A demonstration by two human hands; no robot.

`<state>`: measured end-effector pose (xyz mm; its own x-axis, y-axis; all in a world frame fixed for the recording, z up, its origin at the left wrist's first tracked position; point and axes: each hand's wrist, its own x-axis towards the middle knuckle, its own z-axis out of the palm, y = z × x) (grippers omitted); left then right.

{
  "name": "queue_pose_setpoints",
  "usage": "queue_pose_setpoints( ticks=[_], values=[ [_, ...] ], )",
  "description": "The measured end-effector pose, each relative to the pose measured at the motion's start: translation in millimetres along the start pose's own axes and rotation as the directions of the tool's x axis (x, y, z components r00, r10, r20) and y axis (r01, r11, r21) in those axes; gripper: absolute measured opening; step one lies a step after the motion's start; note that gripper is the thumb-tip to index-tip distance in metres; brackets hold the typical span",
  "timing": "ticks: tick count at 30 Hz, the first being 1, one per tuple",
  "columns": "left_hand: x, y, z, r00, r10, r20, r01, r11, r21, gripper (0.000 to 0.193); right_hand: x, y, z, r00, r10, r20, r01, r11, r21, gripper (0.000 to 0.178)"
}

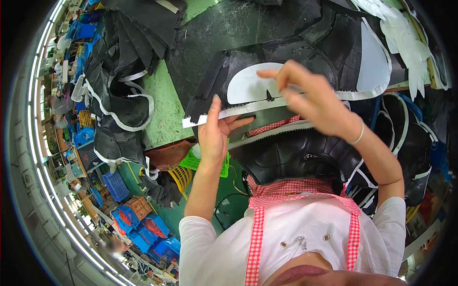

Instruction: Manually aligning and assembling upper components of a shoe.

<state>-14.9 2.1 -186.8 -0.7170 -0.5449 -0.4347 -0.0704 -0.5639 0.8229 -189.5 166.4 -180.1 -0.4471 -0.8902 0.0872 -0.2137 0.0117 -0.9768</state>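
Observation:
A black leather-like panel (214, 81) with white edging tape along its near side lies on the work table before me. A white rounded patch (245, 83) sits on its face, with a small dark notch at the patch's lower edge. My left hand (215, 133) grips the panel's near left edge, thumb on top of the tape and fingers underneath. Over the patch hovers my right hand (312, 97), blurred, index finger stretched to the left and the other fingers bent apart from it. No object shows in it. Another black piece (296, 152) with a pale edge hangs across my lap.
Stacked black panels (138, 28) lie at the far left, above white-edged black pieces (121, 105) drooping over the table's edge. White cut pieces (403, 43) pile up at the far right. More black pieces (405, 128) hang at my right. A green basket (222, 169) stands below the table.

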Motion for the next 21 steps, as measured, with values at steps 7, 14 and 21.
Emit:
queue_pose_setpoints(
  ticks=[7, 14, 21],
  values=[
    [10, 8, 0, 0.999, -0.007, 0.053, 0.003, 0.998, 0.068, 0.044, -7, 17, 7, 0.985, -0.170, 0.007, 0.170, 0.979, -0.115, 0.017],
    [-2, 38, 13, 0.990, -0.005, 0.140, -0.004, 0.998, 0.061, 0.054, 1, -41, 5, 0.896, -0.430, -0.112, 0.261, 0.713, -0.651, 0.041],
    [7, 65, 54, 0.810, 0.557, 0.183, -0.586, 0.758, 0.287, 0.067, 30, -55, -23, 0.975, 0.015, -0.223, 0.029, 0.981, 0.191, 0.030]
  ],
)
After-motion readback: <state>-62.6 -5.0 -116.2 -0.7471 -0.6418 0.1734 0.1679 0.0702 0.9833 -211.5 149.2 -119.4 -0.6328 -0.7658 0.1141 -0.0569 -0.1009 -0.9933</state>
